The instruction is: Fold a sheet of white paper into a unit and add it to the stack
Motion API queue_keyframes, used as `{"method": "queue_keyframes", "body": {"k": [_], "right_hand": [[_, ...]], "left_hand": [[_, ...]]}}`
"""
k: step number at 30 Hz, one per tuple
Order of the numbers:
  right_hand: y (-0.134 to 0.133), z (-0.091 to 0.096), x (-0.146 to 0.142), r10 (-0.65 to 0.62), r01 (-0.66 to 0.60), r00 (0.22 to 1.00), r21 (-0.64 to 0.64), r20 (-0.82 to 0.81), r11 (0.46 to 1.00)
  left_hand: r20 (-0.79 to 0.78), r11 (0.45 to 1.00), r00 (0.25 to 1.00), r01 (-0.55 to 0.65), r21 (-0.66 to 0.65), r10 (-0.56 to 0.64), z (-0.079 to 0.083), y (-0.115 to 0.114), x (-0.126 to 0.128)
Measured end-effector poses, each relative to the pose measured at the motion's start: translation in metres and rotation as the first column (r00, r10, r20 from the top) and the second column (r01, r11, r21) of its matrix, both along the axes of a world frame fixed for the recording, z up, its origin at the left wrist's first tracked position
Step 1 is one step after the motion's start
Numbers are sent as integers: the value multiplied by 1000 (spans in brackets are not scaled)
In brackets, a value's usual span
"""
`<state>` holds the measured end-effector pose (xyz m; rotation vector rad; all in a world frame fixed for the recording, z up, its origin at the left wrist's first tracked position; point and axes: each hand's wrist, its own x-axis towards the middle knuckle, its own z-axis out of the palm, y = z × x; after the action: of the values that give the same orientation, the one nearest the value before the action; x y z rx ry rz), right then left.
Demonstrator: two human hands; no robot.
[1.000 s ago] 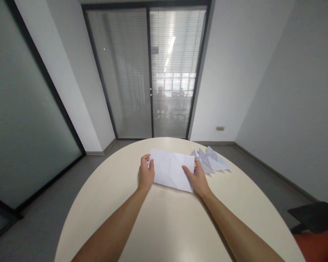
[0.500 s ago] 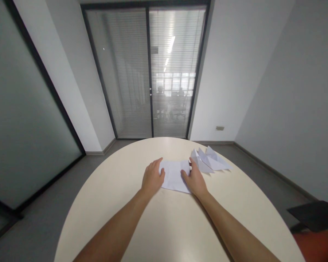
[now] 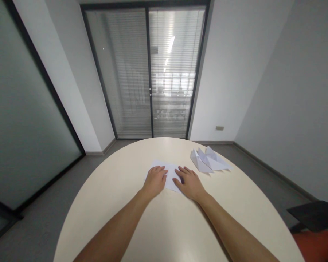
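Pressing down on a folded white sheet of paper (image 3: 170,174), both hands lie flat on top of it, side by side. The paper rests near the middle of the round, cream-coloured table (image 3: 164,225), a bit toward the far side. The left hand (image 3: 154,179) covers the paper's left part, and its fingers are stretched out and close together. The right hand (image 3: 190,182) covers the right part, with fingers stretched out and a little spread. Neither hand pinches anything; the palms and fingers just push flat.

Only a small bit of the paper shows between and beyond the hands.

Farther off to the right, well apart from the hands, sit a few folded paper shapes (image 3: 207,162) with pointy tops.

What could go wrong? The table looks smooth, so the paper might slide if one hand pushes harder than the other. Then the crease would come out crooked, and the edges would not line up.
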<state>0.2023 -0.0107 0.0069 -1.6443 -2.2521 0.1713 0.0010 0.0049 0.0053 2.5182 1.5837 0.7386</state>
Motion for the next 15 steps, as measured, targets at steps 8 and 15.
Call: {"method": "queue_keyframes", "body": {"k": [8, 15], "right_hand": [[1, 2, 2, -29, 27, 999, 83, 27, 996], [4, -3, 4, -56, 50, 998, 166, 30, 985]], "left_hand": [[75, 974, 971, 226, 17, -227, 9, -10, 0], [-32, 945, 946, 319, -71, -322, 4, -9, -1]]}}
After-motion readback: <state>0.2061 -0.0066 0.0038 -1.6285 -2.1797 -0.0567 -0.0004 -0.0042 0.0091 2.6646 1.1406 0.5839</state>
